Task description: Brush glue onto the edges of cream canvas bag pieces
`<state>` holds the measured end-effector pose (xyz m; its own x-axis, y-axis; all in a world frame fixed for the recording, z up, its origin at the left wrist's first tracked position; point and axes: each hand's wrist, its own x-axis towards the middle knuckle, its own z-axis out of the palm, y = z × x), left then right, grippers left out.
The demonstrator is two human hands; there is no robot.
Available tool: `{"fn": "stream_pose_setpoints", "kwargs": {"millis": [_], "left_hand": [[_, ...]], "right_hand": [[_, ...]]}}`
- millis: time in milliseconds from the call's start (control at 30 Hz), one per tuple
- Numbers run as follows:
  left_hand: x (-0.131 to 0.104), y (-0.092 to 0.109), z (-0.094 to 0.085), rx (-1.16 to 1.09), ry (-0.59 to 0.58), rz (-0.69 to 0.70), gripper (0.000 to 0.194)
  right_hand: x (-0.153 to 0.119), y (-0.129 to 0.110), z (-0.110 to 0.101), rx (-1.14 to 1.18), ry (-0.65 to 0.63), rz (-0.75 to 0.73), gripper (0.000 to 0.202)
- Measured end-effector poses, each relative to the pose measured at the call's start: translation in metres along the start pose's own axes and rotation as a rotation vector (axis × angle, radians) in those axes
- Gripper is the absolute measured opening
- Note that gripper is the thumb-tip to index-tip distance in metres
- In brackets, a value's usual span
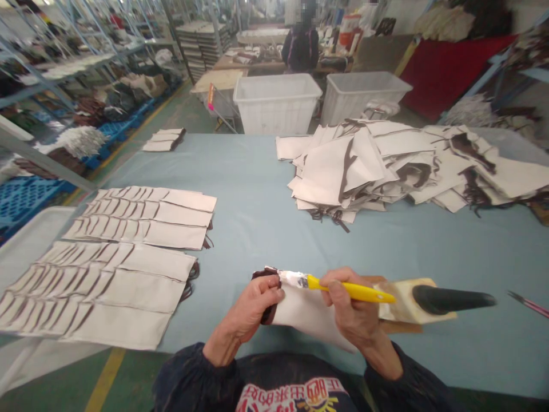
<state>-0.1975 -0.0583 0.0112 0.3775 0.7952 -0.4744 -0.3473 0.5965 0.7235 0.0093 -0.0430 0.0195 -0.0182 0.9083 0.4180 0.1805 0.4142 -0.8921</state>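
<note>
A flat cream-coloured piece with a dark brown edge [300, 309] lies on the table in front of me. My left hand [259, 300] is closed on its dark edge, thumb and fingers pinching it. My right hand [349, 306] grips a paintbrush [358, 290] by its yellow handle. White stuff coats the bristles, which meet the dark edge close to my left fingertips. Beside my right hand is a black, tapered tool or handle [446, 300] on a pale, smeared pad [398, 306]; its kind I cannot make out.
Overlapping rows of cream pieces [146, 286] lie on the left, with a small stack [163, 140] farther back. A loose heap [364, 166] covers the back right. Pink-handled scissors or tweezers [529, 303] rest at right. White bins [277, 106] and a person [300, 48] are beyond the table.
</note>
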Motion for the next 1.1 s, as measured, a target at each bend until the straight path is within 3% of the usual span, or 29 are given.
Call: {"fn": "stream_pose_setpoints", "kwargs": {"millis": [200, 367, 600, 867, 967, 1100], "left_hand": [[0.001, 0.001, -0.002, 0.02, 0.03, 0.015, 0.043], [0.003, 0.001, -0.002, 0.032, 0.068, 0.018, 0.041], [0.006, 0.005, -0.006, 0.03, 0.072, 0.029, 0.04], [0.007, 0.003, -0.005, 0.036, 0.097, 0.018, 0.037], [0.008, 0.001, -0.005, 0.034, 0.096, 0.019, 0.036], [0.007, -0.001, -0.007, 0.019, 0.116, 0.029, 0.038]], "right_hand": [[-0.003, 0.008, 0.005, 0.045, 0.058, 0.047, 0.033], [-0.003, 0.014, 0.012, 0.037, 0.021, 0.113, 0.034], [0.006, 0.012, 0.005, 0.105, 0.291, 0.111, 0.038], [-0.01, 0.02, 0.003, -0.023, 0.1, 0.054, 0.032], [-0.004, 0.019, 0.005, -0.146, -0.025, -0.068, 0.034], [0.006, 0.014, 0.004, -0.264, -0.047, -0.211, 0.037]]}}
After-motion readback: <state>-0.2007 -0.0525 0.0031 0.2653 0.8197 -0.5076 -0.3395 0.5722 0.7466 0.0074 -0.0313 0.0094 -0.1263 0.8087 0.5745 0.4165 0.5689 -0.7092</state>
